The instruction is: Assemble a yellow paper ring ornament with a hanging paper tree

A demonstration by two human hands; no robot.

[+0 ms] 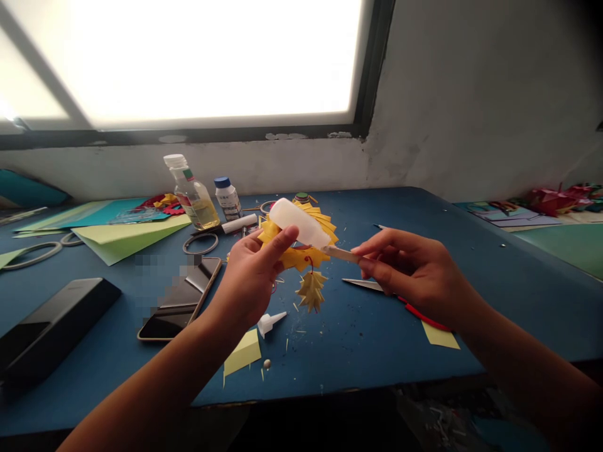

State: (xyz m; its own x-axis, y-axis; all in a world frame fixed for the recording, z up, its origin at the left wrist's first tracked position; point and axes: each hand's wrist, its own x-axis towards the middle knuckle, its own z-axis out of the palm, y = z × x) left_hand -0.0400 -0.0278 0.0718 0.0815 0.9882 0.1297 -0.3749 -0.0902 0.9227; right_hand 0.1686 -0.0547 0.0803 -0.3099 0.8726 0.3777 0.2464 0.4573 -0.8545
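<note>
My left hand (252,270) is closed around a white plastic glue bottle (301,223), tilted with its mouth toward the right. Behind the bottle, by the same fingers, is a ring of folded yellow paper (326,216). From it hangs a small folded paper pendant (311,291) on a red cord. My right hand (414,267) pinches a thin pale stick (345,254), whose far end meets the bottle's mouth. Whether the stick goes inside, I cannot tell. On the table below lies a white nozzle cap (269,323). Scissors (362,284) with red handles lie partly hidden under my right hand.
A black phone (181,304) and a dark box-shaped object (59,323) lie at left. Behind stand a clear bottle of yellowish liquid (195,201) and a blue-capped bottle (228,199). Green paper (127,238), tape rings (200,243), yellow paper (244,353) and scraps lie about the blue table (358,351).
</note>
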